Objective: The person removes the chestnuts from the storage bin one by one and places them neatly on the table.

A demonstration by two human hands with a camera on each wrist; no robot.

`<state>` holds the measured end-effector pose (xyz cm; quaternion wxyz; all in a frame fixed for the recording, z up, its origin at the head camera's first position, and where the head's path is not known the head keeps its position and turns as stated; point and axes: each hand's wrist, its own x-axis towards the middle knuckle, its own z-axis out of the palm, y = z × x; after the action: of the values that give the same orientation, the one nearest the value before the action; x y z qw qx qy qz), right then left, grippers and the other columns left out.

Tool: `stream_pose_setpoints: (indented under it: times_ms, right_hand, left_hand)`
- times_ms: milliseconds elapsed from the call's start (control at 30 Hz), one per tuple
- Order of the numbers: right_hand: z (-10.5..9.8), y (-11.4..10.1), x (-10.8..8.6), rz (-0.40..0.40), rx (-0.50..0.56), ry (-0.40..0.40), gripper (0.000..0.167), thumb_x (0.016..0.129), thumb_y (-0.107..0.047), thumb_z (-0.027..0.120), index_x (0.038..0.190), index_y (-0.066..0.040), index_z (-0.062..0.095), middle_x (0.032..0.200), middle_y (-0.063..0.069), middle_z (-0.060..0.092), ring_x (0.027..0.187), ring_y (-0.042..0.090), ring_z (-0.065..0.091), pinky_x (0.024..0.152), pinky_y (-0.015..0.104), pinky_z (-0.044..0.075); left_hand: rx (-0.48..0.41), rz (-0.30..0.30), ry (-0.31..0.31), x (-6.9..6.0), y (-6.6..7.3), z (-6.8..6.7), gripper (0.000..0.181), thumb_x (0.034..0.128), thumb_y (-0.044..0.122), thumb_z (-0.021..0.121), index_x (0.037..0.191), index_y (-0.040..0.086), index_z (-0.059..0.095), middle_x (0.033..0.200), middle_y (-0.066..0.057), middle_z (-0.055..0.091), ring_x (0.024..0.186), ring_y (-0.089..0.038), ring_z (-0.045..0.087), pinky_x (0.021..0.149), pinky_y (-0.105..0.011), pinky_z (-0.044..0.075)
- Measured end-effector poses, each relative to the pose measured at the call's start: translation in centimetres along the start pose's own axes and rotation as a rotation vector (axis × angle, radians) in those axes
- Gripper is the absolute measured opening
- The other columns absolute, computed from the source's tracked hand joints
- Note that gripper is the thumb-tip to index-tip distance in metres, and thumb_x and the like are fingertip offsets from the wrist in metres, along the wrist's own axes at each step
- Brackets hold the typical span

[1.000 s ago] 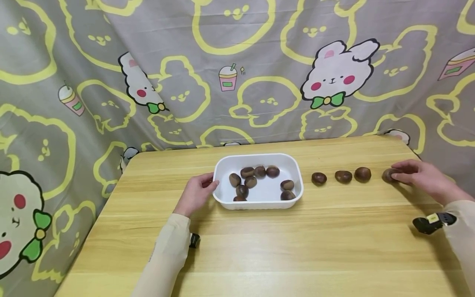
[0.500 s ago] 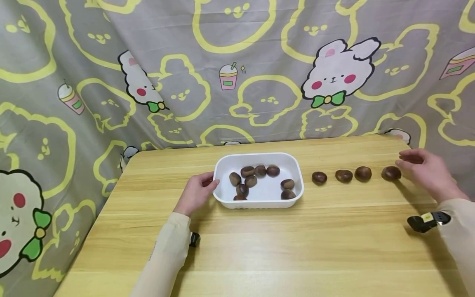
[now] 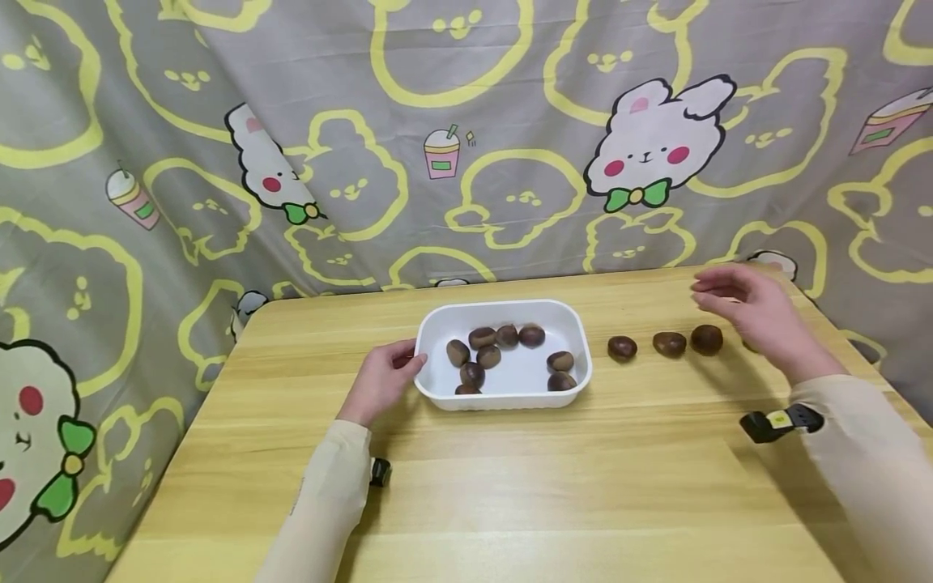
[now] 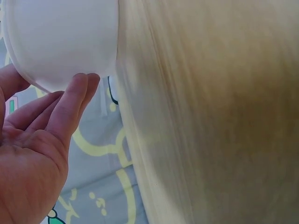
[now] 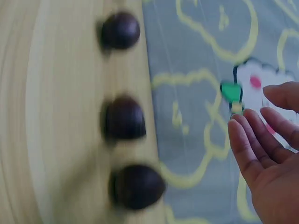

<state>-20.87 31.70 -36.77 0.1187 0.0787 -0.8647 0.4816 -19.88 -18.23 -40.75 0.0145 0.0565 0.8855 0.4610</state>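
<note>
Right hand point(image 3: 761, 320) hung above the table point(image 3: 554, 486) at the right of the head view, holding nothing, its fingertips directed leftward. Its fingers were extended and only slightly bent, and the thumb stood apart from them across a narrow gap, as the right wrist view showed. From that hand a pale sleeve point(image 3: 867, 470) ran to the lower right corner, with a black device point(image 3: 780, 421) at the wrist.

At centre left, the left hand point(image 3: 381, 379) gripped the left end of the white tray point(image 3: 503, 400), thumb over the rim and fingers against the outer wall. Its forearm slanted up from the bottom edge.

Nine nuts point(image 3: 472, 374) lay in the tray, in the middle of the frame: seven toward its left and centre, two by its right end. Right of the tray, three more sat in a row on the table: one nut point(image 3: 622, 349) apart, then two close together. A fourth point(image 3: 749, 347) lay mostly hidden behind the right hand. Patterned grey cloth point(image 3: 525, 48) filled the upper frame.
</note>
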Motion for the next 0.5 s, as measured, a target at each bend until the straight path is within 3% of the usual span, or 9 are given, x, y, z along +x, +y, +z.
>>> stream_pose_setpoints:
  times_ms: [200, 500]
  right_hand:
    - [3.4, -3.1, 0.3, -0.006, -0.007, -0.128, 0.033, 0.095, -0.013, 0.067, 0.124, 0.000, 0.058, 0.115, 0.009, 0.064, 0.096, 0.001, 0.059, 0.079, 0.012, 0.045]
    - [8.5, -6.1, 1.1, -0.084, 0.101, -0.402, 0.032, 0.092, -0.012, 0.071, 0.118, 0.003, 0.061, 0.114, 0.017, 0.063, 0.104, 0.021, 0.061, 0.084, 0.022, 0.050]
  left_hand:
    - [-0.001, 0.012, -0.001, -0.1, 0.0, 0.0, 0.039, 0.0969, 0.017, 0.064, 0.129, -0.004, 0.061, 0.116, -0.017, 0.067, 0.107, -0.029, 0.063, 0.090, -0.040, 0.052]
    - [-0.010, 0.011, 0.002, -0.2, 0.0, -0.1, 0.038, 0.0970, 0.015, 0.064, 0.129, -0.005, 0.060, 0.117, -0.018, 0.066, 0.107, -0.029, 0.063, 0.090, -0.040, 0.052]
